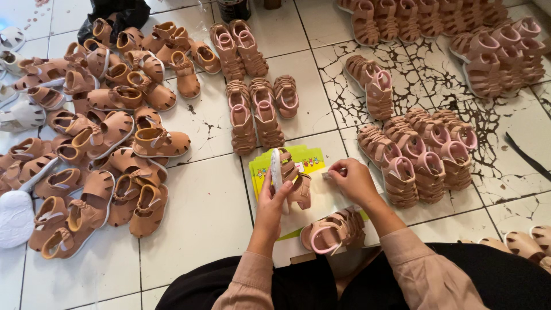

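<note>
Left hand [271, 204] grips small tan sandal [290, 177] upright, fingers closed around sole edge. Right hand [353, 179] just beside it, fingertips pinched on small tag or sticker, too small to tell. Sandal likely light, sole stiff, straps soft; hold by sole. Yellow-green cards [307, 158] beneath hands; second sandal [333, 231] nearer body.

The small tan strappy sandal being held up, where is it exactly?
In the head view, the small tan strappy sandal sits low in the centre, in the left hand, above yellow-green printed cards, with the right hand beside it.
</note>
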{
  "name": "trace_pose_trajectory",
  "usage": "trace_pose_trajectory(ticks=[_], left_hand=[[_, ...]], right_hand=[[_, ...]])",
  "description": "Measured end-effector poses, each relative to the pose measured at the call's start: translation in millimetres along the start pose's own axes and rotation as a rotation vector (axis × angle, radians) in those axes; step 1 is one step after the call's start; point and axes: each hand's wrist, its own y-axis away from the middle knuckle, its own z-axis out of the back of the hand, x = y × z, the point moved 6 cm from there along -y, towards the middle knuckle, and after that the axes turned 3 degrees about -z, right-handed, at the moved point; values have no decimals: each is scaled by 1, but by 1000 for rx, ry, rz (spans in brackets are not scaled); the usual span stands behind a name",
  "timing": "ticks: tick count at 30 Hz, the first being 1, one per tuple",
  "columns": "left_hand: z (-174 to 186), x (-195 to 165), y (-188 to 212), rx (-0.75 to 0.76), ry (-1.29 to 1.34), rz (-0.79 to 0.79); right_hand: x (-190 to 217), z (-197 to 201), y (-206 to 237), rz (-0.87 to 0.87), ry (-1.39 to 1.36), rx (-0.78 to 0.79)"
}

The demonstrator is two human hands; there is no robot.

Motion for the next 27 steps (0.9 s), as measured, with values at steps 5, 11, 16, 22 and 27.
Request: trace_pose_trajectory(ticks=[5, 11, 16, 22, 27], left_hand=[[5, 6, -1, -13, 15, 42], [3, 4, 2, 29, 117, 55], [7, 8, 0, 23, 124, 90], [12, 15, -3, 33, 96, 83], [2, 13, -2, 144, 272, 42]], right_hand=[[3, -7, -1, 128, 24, 4], [2, -10, -2, 98, 22, 55], [11, -16, 5, 226, 133, 29], [18, -16, 10, 234, 141, -18], [42, 7, 15, 310, 129, -48]])
